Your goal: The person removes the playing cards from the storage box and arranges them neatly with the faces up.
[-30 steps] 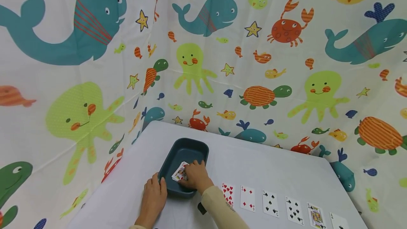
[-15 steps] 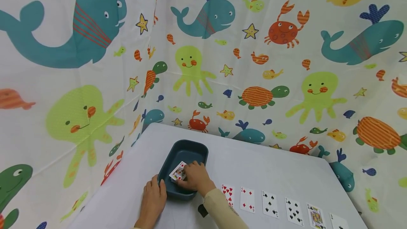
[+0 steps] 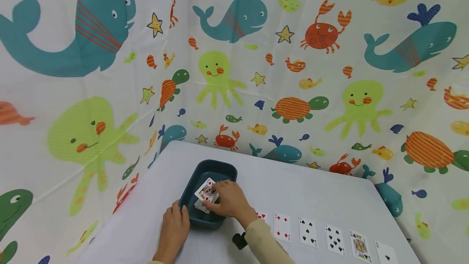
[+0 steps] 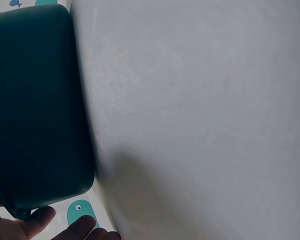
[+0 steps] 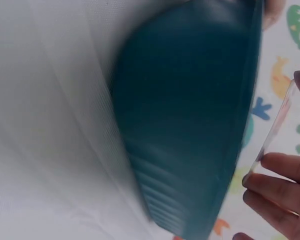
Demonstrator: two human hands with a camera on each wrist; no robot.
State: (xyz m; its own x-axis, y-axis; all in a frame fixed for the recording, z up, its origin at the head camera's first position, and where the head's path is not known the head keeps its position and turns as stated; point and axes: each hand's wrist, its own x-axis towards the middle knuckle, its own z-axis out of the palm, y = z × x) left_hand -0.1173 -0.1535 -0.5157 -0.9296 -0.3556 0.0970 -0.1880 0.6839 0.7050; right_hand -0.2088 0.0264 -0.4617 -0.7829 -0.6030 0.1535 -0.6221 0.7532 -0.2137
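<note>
A dark teal plastic basin [image 3: 207, 224] stands on the white table. My left hand [image 3: 174, 225] holds its near-left corner, with fingertips at the lip in the left wrist view. My right hand [image 3: 231, 199] pinches a playing card [image 3: 206, 190], a face card with red diamonds, above the basin's inside. Seen edge-on in the right wrist view, that card [image 5: 276, 127] sits between thumb and fingers, apart from the basin wall [image 5: 185, 100]. Below it in the basin lies at least one more card [image 3: 201, 206], mostly covered.
Face-up cards run in a row to the right: a heart card [image 3: 261, 215] partly behind the sleeve, a four of diamonds [image 3: 282, 227], spade cards [image 3: 307, 232] and a face card [image 3: 360, 246]. A small black device [image 3: 239, 240] is at the right wrist. A sea-animal curtain [image 3: 256, 105] hangs behind.
My right hand has lifted the face card up from the cards in the basin, uncovering part of a card below. My left hand stays at the basin's corner. The head view has shifted slightly.
</note>
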